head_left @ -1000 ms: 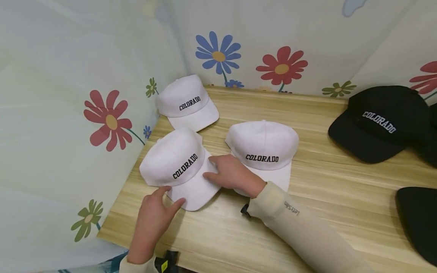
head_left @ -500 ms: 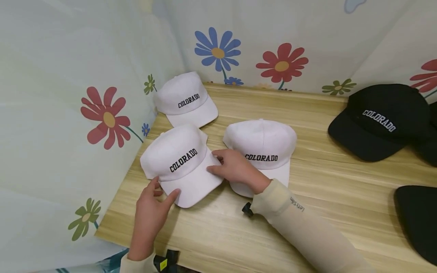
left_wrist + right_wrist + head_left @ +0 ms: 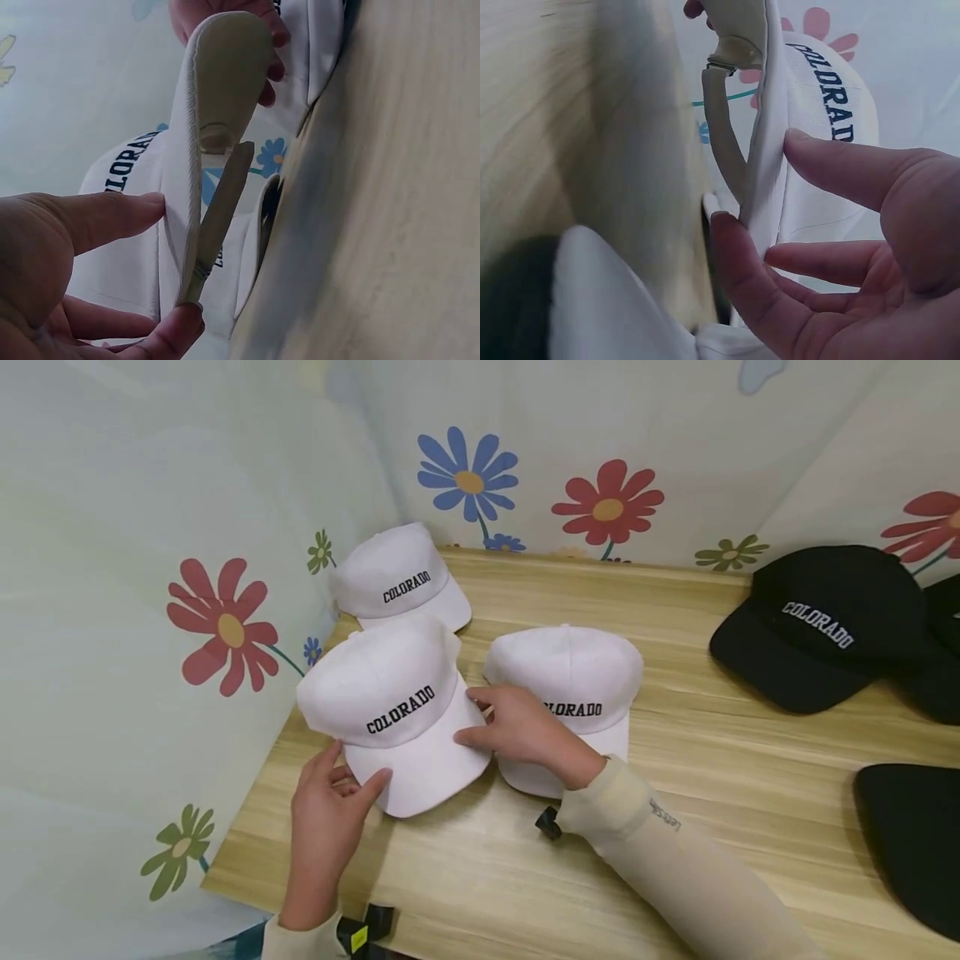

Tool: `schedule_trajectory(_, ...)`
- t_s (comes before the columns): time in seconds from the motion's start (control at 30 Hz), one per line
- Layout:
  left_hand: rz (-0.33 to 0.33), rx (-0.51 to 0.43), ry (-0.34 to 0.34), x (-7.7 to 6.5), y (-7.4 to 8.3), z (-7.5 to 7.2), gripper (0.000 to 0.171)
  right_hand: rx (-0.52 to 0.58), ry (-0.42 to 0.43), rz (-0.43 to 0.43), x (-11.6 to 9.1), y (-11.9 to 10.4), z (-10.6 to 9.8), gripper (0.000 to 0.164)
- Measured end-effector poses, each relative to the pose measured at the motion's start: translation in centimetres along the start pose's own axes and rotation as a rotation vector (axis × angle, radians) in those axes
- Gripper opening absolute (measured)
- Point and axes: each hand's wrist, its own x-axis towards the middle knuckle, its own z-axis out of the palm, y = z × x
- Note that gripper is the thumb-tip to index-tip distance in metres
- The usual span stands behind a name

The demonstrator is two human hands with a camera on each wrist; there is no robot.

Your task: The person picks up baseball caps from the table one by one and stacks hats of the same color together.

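Pinching a white cap [image 3: 386, 693] by opposite sides of its brim [image 3: 423, 768], in left hand [image 3: 322, 806] and right hand [image 3: 522, 729]. Holding it above the surface [image 3: 457, 881], in front of the rear cap [image 3: 397, 568], just left of a third cap [image 3: 566, 664], well apart from the black caps [image 3: 825, 610].

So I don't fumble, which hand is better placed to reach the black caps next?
Probably the right hand: it's nearer the black caps. The left hand is farther away; both hold one white cap.
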Motion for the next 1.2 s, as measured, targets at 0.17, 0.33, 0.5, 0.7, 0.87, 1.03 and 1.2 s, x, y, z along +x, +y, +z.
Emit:
schedule_trajectory(0.17,0.032,-0.047,0.005,-0.1,0.5,-0.1,0.069,0.042,0.004,0.027,-0.9,0.0,-0.8,0.063)
schedule_trajectory(0.33,0.090,-0.096,0.022,-0.1,1.2,-0.1,0.064,0.073,0.023,0.056,-1.9,0.1,-1.5,0.064)
schedule_trajectory(0.5,0.131,-0.123,0.022,-0.1,2.0,0.0,0.062,0.073,0.062,0.067,-2.8,0.2,-2.0,0.065)
schedule_trajectory(0.7,0.177,-0.127,-0.005,-0.2,3.1,0.0,0.062,0.069,0.106,0.062,-4.1,0.3,-2.8,0.067)
schedule_trajectory(0.87,0.222,-0.118,-0.026,0.0,4.1,0.2,0.064,0.075,0.145,0.066,-5.2,0.5,-3.5,0.067)
schedule_trajectory(1.03,0.274,-0.071,-0.040,0.2,5.1,0.5,0.064,0.095,0.183,0.072,-6.2,0.9,-4.2,0.067)
schedule_trajectory(1.2,0.310,-0.055,-0.077,0.3,6.3,0.9,0.062,0.107,0.231,0.066,-7.4,1.4,-4.7,0.066)
